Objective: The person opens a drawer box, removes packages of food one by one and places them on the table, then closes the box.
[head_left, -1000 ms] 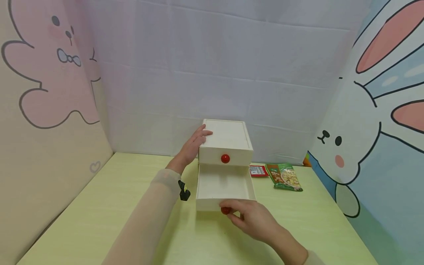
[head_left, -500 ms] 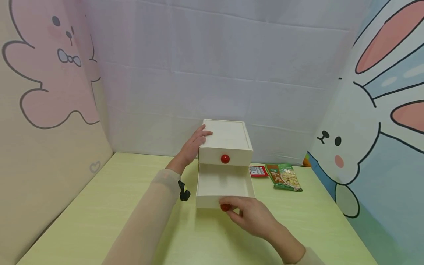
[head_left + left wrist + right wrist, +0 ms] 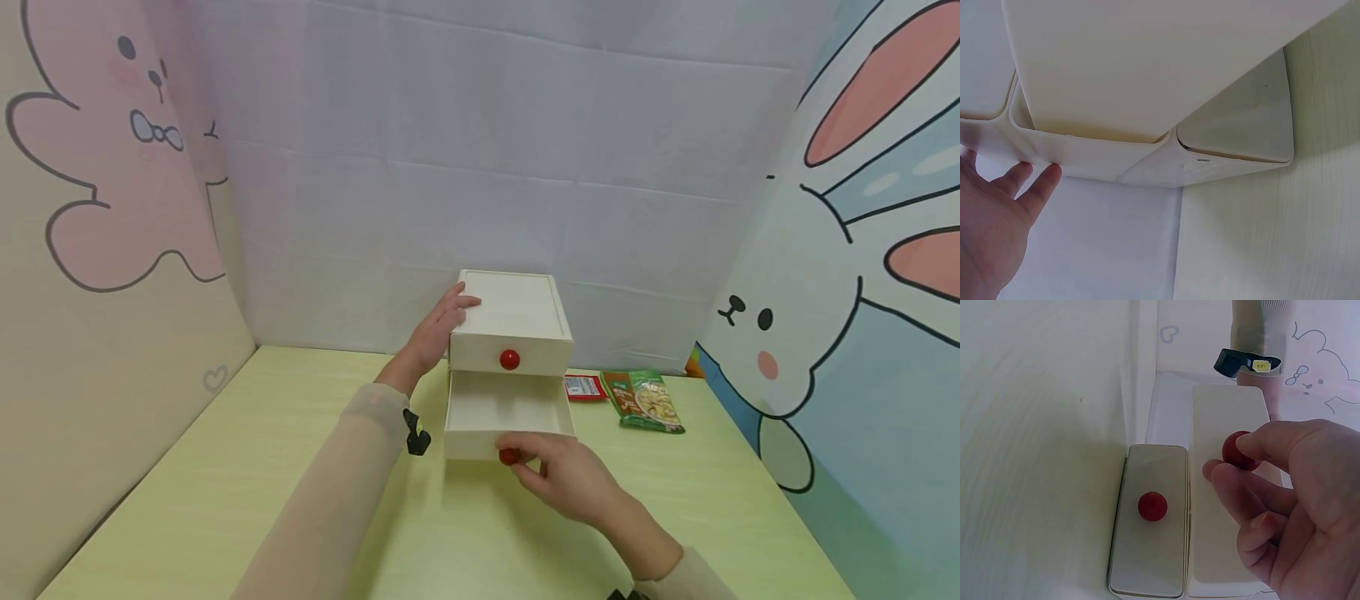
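Observation:
A white drawer cabinet (image 3: 517, 304) stands against the back of the table. Its middle drawer (image 3: 506, 407) sticks out and holds nothing visible. My right hand (image 3: 566, 477) pinches the red round knob (image 3: 1240, 451) of that drawer between thumb and fingers. My left hand (image 3: 431, 337) rests against the left side of the cabinet, fingertips over its top edge. In the left wrist view its fingers (image 3: 1041, 187) are fairly straight against the white casing. The top drawer with its red knob (image 3: 510, 359) is closed, as is the bottom drawer (image 3: 1147, 550).
To the right of the cabinet lie a green and brown food packet (image 3: 647, 402) and a red packet (image 3: 585, 387), partly hidden by the cabinet. Light green table (image 3: 300, 467) surrounds it. A white cloth wall (image 3: 480, 167) rises behind; cartoon-printed panels (image 3: 795, 367) flank the sides.
The middle drawer has slid partway back into the cabinet, with my right hand moving along on its knob. My left hand stays in place.

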`<state>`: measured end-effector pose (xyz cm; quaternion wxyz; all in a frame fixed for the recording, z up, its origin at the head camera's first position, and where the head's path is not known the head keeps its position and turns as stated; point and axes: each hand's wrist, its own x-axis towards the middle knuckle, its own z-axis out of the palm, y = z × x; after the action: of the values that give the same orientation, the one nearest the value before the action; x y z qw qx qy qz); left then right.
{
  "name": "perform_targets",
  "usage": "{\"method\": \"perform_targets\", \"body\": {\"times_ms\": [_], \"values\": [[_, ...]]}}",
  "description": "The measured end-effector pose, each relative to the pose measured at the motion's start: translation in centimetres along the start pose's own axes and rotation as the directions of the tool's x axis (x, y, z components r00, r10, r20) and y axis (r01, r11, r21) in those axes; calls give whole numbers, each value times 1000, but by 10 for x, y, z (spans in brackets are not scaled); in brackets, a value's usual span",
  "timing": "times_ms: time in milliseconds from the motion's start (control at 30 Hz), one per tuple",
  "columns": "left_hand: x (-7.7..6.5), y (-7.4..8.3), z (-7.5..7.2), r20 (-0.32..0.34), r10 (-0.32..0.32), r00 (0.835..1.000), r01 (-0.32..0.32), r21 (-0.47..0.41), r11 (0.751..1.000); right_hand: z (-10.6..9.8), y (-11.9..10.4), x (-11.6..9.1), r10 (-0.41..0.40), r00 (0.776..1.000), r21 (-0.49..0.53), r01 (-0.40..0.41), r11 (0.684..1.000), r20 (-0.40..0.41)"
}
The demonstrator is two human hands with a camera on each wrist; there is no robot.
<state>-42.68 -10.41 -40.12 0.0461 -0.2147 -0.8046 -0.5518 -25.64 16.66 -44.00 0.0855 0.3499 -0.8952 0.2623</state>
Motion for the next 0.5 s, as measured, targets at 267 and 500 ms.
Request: {"method": "perform_targets", "body": {"times_ms": [267, 500], "values": [[0, 0, 0, 2, 13, 1000, -13, -2, 1000, -1, 5, 8, 28, 1000, 3, -28, 1000, 2], [-1, 0, 0, 1, 10, 1000, -10, -2, 1000, -1, 10, 14, 32, 999, 14, -32, 999, 0]]}}
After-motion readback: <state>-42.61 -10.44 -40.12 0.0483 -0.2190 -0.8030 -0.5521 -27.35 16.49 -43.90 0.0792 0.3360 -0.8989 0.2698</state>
